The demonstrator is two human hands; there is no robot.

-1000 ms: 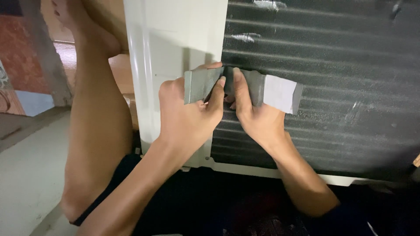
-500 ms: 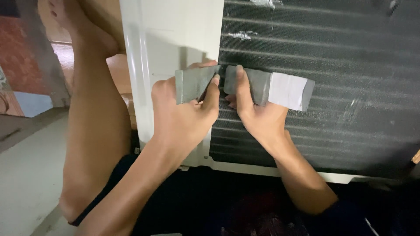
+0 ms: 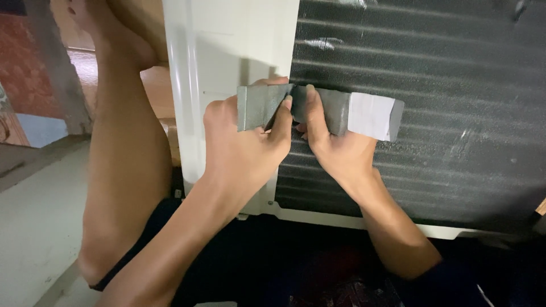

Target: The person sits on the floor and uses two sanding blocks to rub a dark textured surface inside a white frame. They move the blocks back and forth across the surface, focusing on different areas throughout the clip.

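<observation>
Strip sits slightly lower than before, grip unchanged. Left hand and right hand both pinch the grey flat tape-like strip, thumbs meeting mid-strip. Behind the knuckles: dark finned coil and white metal casing.
</observation>
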